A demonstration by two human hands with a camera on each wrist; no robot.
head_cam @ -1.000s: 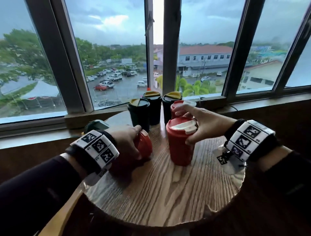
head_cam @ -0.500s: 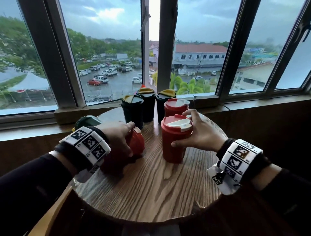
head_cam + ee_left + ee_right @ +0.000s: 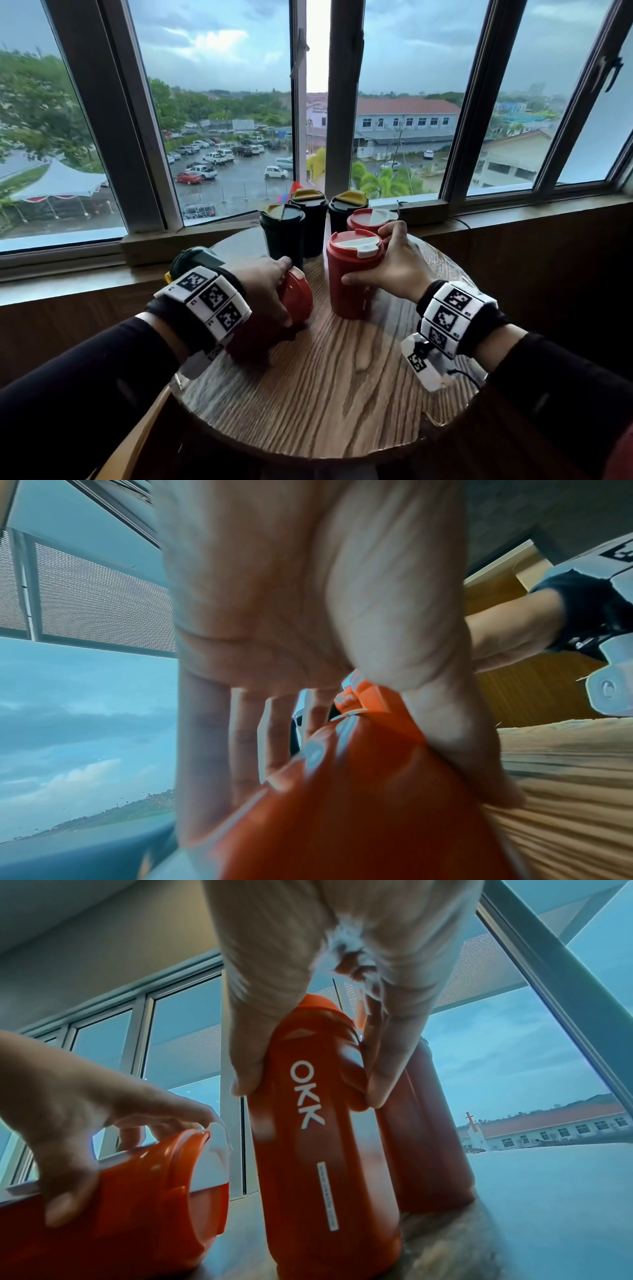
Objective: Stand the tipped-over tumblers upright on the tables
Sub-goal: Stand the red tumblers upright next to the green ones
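A red tumbler (image 3: 298, 298) lies on its side on the round wooden table (image 3: 342, 394), lid toward the middle. My left hand (image 3: 270, 291) grips it from above, thumb on the near side and fingers over the far side; the left wrist view shows that red tumbler (image 3: 342, 804) under the palm. A second red tumbler (image 3: 352, 274) marked OKK stands upright, and my right hand (image 3: 394, 267) holds its upper body between thumb and fingers. The right wrist view shows the upright tumbler (image 3: 322, 1137) and the lying tumbler (image 3: 143, 1191). A dark green tumbler (image 3: 193, 258) lies tipped behind my left wrist.
Three dark green tumblers with yellow lids (image 3: 284, 233) and one more red tumbler (image 3: 368, 219) stand upright at the table's far side by the window sill (image 3: 513, 216). The near half of the table is bare wood. Large windows rise behind.
My right hand slid from the top of the upright red tumbler down to its side. The left hand stays on the lying tumbler. The camera view shifted slightly.
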